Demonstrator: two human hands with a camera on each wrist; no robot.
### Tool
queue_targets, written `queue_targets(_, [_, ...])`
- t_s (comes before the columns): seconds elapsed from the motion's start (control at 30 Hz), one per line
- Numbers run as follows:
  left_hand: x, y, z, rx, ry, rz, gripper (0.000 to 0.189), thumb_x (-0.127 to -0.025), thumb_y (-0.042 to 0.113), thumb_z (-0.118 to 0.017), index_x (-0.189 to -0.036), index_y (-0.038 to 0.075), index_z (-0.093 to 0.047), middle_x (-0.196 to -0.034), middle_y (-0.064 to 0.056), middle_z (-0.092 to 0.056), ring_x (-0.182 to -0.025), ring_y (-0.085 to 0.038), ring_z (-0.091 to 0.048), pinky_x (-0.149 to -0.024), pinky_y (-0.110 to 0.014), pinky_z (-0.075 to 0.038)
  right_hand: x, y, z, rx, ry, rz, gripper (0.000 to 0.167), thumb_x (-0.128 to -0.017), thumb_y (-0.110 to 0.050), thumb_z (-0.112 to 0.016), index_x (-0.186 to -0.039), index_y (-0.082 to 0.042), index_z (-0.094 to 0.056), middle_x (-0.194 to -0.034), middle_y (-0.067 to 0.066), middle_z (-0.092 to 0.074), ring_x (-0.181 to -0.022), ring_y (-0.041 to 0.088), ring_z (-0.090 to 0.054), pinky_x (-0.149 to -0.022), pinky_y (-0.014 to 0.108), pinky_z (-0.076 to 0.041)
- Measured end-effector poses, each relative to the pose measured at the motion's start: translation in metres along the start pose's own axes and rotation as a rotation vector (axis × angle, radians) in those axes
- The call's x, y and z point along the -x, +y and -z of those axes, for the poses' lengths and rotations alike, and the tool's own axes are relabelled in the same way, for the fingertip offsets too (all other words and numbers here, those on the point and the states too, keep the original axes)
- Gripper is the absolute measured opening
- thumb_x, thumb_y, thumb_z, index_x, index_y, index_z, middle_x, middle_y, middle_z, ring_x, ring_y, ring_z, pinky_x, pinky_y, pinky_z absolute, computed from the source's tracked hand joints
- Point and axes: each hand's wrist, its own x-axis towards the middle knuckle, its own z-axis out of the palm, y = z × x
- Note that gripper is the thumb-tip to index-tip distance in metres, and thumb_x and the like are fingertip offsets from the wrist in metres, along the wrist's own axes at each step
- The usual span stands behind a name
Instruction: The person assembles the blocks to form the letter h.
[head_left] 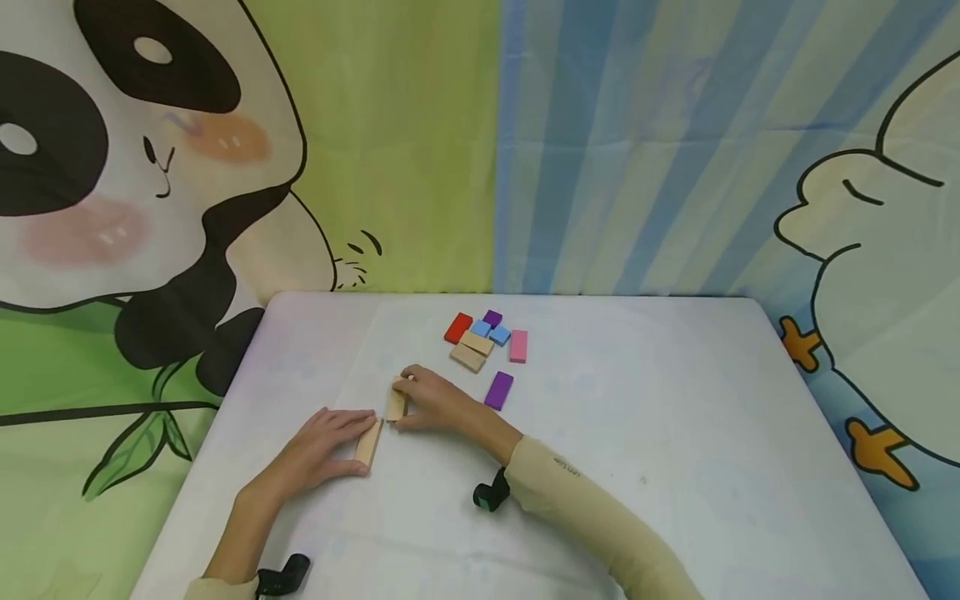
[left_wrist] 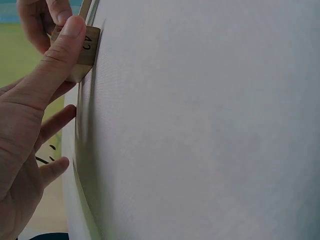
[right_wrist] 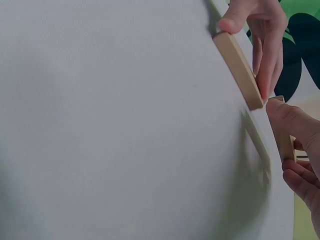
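My left hand (head_left: pixel 318 446) pinches a plain wooden block (head_left: pixel 368 443) between thumb and fingers, near the left part of the white table. Dark figures mark the near end of this wooden block (left_wrist: pixel 89 47) in the left wrist view. Just beyond it, my right hand (head_left: pixel 438 406) grips a second plain wooden block (head_left: pixel 396 405) by its ends. The two blocks stand end to end with a narrow gap between them. In the right wrist view the left-hand block (right_wrist: pixel 239 71) slants beside the right-hand block (right_wrist: pixel 281 131), their near corners close together.
Past my right hand lies a loose group: a red block (head_left: pixel 458 327), two plain wooden blocks (head_left: pixel 468 357), small blue blocks (head_left: pixel 499 335), a small purple block (head_left: pixel 492 317) and a pink block (head_left: pixel 518 347). A longer purple block (head_left: pixel 498 390) lies nearer my right forearm.
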Motion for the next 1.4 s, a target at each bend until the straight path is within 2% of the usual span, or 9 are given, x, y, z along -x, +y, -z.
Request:
queue_targets(0.17, [-0.001,-0.001,-0.001,-0.010,0.008,-0.016,0.079,-0.072,0.053,-0.077,-0.138,0.016,-0.055,-0.137,0.000,-0.056,-0.125,-0.023,-0.051,-0.112,-0.055,-0.029,-0.011,-0.008,-0.001,0.032,0.003,0.014,0.063,-0.082,-0.040,-0.076,-0.134,-0.010,-0.056,-0.136,0.011,-0.053,-0.117,0.017,-0.055,-0.100,0.024,-0.049])
queue_targets(0.3, [-0.001,0.000,0.000,-0.020,0.000,0.005,0.080,-0.072,0.055,-0.076,-0.138,0.016,-0.055,-0.136,0.000,-0.057,-0.122,-0.022,-0.051,-0.112,-0.051,-0.030,-0.018,-0.009,0.001,0.052,0.006,0.009,0.063,-0.082,-0.041,-0.075,-0.134,-0.009,-0.056,-0.136,0.011,-0.053,-0.118,0.017,-0.055,-0.101,0.025,-0.049])
queue_targets(0.47, [0.000,0.001,0.001,-0.034,0.012,0.007,0.077,-0.072,0.054,-0.076,-0.136,0.016,-0.057,-0.135,-0.001,-0.058,-0.126,-0.024,-0.051,-0.114,-0.055,-0.026,-0.024,-0.008,0.001,0.036,0.008,-0.015,0.061,-0.081,-0.041,-0.076,-0.130,-0.009,-0.058,-0.133,0.010,-0.054,-0.116,0.017,-0.056,-0.101,0.025,-0.049])
queue_targets(0.7, [0.004,0.003,-0.002,-0.092,0.085,-0.032,0.072,-0.070,0.052,-0.077,-0.129,0.013,-0.064,-0.124,-0.001,-0.064,-0.118,-0.021,-0.057,-0.112,-0.054,-0.030,-0.030,-0.006,-0.005,0.003,0.006,-0.008,0.056,-0.081,-0.041,-0.077,-0.124,-0.009,-0.060,-0.130,0.010,-0.056,-0.113,0.016,-0.057,-0.099,0.024,-0.049])
queue_targets(1.03, [0.008,0.006,-0.006,-0.135,0.126,-0.038,0.068,-0.070,0.049,-0.078,-0.125,0.011,-0.067,-0.122,0.000,-0.067,-0.117,-0.019,-0.060,-0.113,-0.050,-0.030,-0.036,-0.004,-0.010,-0.010,-0.021,-0.019,0.056,-0.084,-0.043,-0.074,-0.125,-0.010,-0.058,-0.129,0.009,-0.056,-0.110,0.015,-0.057,-0.096,0.024,-0.050])
queue_targets(1.4, [0.007,0.009,-0.003,-0.125,0.133,-0.036,0.065,-0.070,0.044,-0.080,-0.123,0.009,-0.067,-0.122,-0.003,-0.067,-0.116,-0.022,-0.061,-0.112,-0.052,-0.032,-0.039,-0.002,-0.008,-0.037,-0.088,0.003,0.051,-0.087,-0.038,-0.071,-0.126,-0.008,-0.058,-0.136,0.011,-0.052,-0.121,0.018,-0.054,-0.106,0.026,-0.045])
